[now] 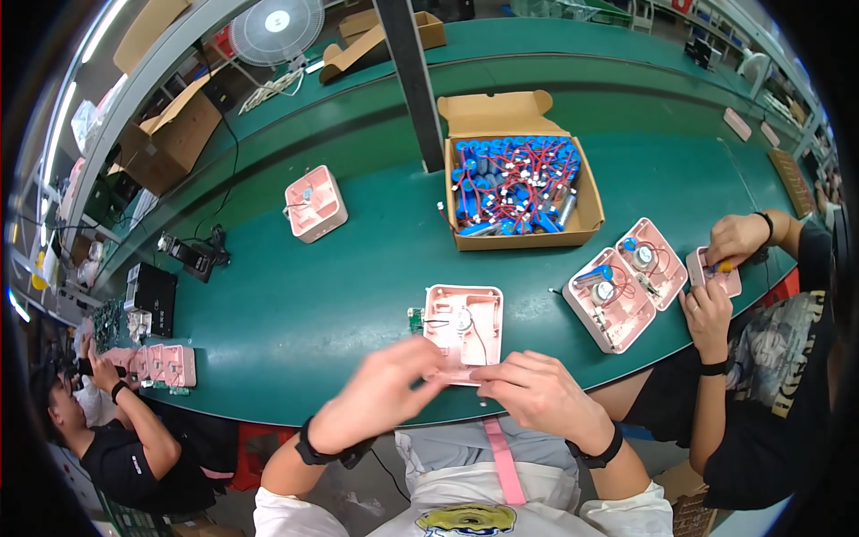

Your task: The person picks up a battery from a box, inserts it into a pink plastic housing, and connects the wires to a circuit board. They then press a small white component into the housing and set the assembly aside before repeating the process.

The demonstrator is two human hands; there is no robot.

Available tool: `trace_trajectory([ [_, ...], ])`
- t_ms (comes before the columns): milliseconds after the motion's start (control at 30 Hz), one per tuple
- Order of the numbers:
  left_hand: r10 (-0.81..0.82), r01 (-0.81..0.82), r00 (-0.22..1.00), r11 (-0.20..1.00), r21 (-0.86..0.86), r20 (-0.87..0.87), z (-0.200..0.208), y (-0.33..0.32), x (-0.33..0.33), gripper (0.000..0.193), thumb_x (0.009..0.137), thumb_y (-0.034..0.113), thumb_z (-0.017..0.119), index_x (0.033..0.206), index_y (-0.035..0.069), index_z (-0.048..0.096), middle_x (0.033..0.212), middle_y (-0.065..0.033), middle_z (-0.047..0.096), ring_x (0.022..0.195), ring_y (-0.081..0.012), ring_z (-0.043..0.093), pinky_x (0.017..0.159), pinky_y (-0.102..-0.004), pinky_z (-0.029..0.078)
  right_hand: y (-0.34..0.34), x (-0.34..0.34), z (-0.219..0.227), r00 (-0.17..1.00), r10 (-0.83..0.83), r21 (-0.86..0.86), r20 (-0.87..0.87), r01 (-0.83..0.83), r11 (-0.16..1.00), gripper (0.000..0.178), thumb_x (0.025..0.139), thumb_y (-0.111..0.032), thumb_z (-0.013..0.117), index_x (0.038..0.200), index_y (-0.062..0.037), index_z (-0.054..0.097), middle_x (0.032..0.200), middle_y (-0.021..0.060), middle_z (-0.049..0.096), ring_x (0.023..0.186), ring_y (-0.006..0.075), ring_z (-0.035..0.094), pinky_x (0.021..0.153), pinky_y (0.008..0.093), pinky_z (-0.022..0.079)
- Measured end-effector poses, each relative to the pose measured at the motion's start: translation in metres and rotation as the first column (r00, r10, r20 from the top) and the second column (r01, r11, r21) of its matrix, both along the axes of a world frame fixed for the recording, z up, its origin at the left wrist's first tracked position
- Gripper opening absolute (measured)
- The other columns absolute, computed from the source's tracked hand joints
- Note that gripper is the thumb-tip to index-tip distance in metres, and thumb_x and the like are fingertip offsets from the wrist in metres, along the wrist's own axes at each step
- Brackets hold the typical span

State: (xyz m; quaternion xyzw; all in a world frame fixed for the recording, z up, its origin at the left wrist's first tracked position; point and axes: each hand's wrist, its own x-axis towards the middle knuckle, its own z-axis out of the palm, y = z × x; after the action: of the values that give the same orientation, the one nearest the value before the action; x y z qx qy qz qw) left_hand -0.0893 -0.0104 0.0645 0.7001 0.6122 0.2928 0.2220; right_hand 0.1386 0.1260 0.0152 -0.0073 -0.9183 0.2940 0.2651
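Note:
A square pink plastic housing [488, 313] lies open side up before me, with a round silver part [463, 320] and thin dark wires inside. A small green circuit board [415, 319] sticks out beside its left wall. My left hand [389, 385] is closed at the near left corner, its thumb and fingers about the near wall. At the near right corner my right hand [541, 394] is pinched, the fingertips close to the left ones. Whatever is between the right fingertips is too small to make out.
An open cardboard box [573, 234] holds several blue cylindrical batteries with red wires. Another pink housing [316, 206] lies at the far left. On the right, an open pink pair [617, 300] holds batteries and round parts, next to a co-worker's hands [711, 309]. Another person sits left.

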Motion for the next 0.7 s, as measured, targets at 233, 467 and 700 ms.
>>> trace_trajectory([
  [233, 0.367, -0.367, 0.930, 0.919, -0.146, -0.029, -0.002, 0.035, -0.054, 0.029, 0.090, 0.010, 0.084, 0.110, -0.004, 0.068, 0.096, -0.0071, 0.072, 0.086, -0.0172, 0.070, 0.071, -0.0319, 0.056, -0.005, -0.013, 0.014, 0.975, -0.210, -0.699, -0.076, 0.099, 0.709, 0.009, 0.093, 0.003, 0.075, 0.102, 0.0034, 0.073, 0.107, 0.0128, 0.072, 0.072, 0.0193, 0.071, 0.061, 0.0301, 0.055],
  [467, 0.346, -0.200, 0.899, 0.870, -0.450, 0.269, -0.010, 0.059, -0.042, 0.026, 0.093, 0.009, 0.082, 0.109, -0.005, 0.067, 0.083, -0.0010, 0.067, 0.075, -0.0040, 0.061, 0.065, -0.0240, 0.050, 0.004, -0.019, 0.039, 0.955, -0.288, -0.944, -0.072, 0.028, 0.330, 0.011, 0.099, 0.004, 0.071, 0.108, 0.0090, 0.070, 0.101, 0.0124, 0.069, 0.070, 0.0155, 0.071, 0.057, 0.0266, 0.055],
  [700, 0.199, -0.032, 0.917, 0.901, -0.432, 0.347, -0.020, 0.068, -0.035, 0.026, 0.093, 0.012, 0.081, 0.106, -0.006, 0.069, 0.083, -0.0064, 0.070, 0.070, -0.0090, 0.064, 0.064, -0.0279, 0.051, 0.013, -0.016, 0.045, 0.966, -0.257, -0.974, -0.024, 0.035, 0.222, 0.010, 0.099, 0.001, 0.070, 0.106, 0.0082, 0.068, 0.091, 0.0113, 0.070, 0.068, 0.0153, 0.070, 0.055, 0.0255, 0.054],
])
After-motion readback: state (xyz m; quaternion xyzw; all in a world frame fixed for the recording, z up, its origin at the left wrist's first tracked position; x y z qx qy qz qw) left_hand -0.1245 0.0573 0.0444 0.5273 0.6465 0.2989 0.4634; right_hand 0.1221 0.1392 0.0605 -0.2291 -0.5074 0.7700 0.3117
